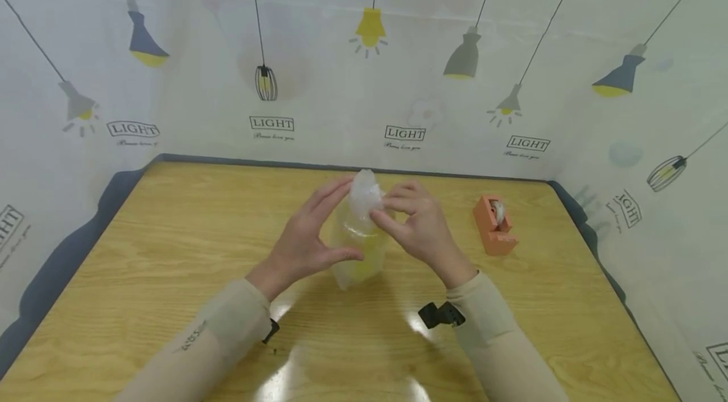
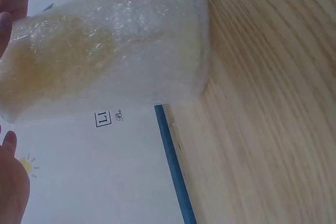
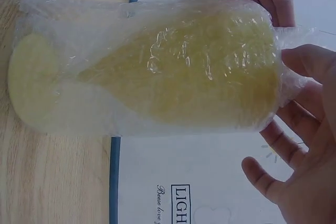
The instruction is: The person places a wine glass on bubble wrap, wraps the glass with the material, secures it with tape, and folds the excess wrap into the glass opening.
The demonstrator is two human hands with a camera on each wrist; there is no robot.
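A yellow stemmed glass (image 3: 210, 66), wrapped in clear bubble wrap (image 1: 364, 200), stands upright on the table in front of me. Through the wrap its round foot (image 3: 34, 80) and bowl show in the right wrist view. My right hand (image 1: 421, 222) pinches the loose wrap at the top between thumb and fingers. On the other side my left hand (image 1: 304, 237) rests its straight fingers against the upper wrap, thumb stretched out along the front. Part of the left fingers lies behind the bundle in the head view.
An orange tape dispenser (image 1: 491, 228) with a roll of clear tape stands to the right of the wrapped glass. The wooden table (image 1: 188, 237) ends at a dark edge along the back, where a white curtain (image 1: 318, 73) printed with lamps hangs.
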